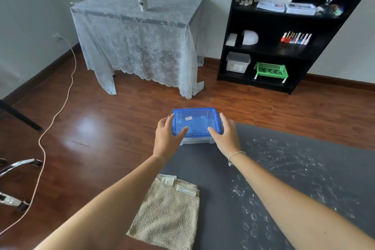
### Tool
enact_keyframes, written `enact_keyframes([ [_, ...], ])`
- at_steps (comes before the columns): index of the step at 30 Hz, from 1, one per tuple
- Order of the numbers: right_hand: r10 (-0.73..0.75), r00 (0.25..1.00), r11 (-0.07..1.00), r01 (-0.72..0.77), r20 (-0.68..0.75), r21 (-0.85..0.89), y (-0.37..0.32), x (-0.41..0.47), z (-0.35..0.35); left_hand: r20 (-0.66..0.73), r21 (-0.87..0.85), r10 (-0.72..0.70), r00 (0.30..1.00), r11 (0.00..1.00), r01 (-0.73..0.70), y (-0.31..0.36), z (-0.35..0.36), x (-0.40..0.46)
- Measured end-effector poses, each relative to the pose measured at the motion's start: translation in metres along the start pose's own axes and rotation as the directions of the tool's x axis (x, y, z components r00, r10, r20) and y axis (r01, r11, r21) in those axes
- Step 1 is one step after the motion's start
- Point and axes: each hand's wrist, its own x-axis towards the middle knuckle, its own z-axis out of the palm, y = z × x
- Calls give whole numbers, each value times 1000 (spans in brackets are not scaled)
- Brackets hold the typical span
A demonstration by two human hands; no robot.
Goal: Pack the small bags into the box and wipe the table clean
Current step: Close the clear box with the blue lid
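Observation:
A clear plastic box with a blue lid (195, 119) sits at the far left corner of the dark grey table (219, 170). The lid is on, and pale bags show dimly through it. My left hand (168, 138) grips the box's left side with the thumb on the lid. My right hand (226, 135) grips the right side the same way. A folded beige towel (168, 211) lies at the table's near left edge, with a few flat paper packets (182, 184) poking out from under its far end. White powdery smears (284, 178) cover the right half of the table.
Beyond the table lies a wooden floor (113, 124). A lace-covered table (138, 32) with a paper cup (142, 2) stands at the back, and a black shelf unit (284, 26) at the right. A cord (60, 107) runs across the floor at left, near chair legs (18, 165).

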Motion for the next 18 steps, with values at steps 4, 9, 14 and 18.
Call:
enact_keyframes([
  [4,-113,993,991,115,29,-74,1,-8,0,39,56,56,998,997,-58,-2,5,-5],
  [9,-142,984,980,155,110,-122,4,-11,0,87,126,48,995,990,-59,-8,7,-8],
  [14,-141,985,967,159,104,-199,5,-15,3,113,172,47,993,983,-66,-9,5,-7],
  [18,-145,985,954,165,97,-250,4,-16,3,114,207,82,990,973,-104,-7,5,-6],
])
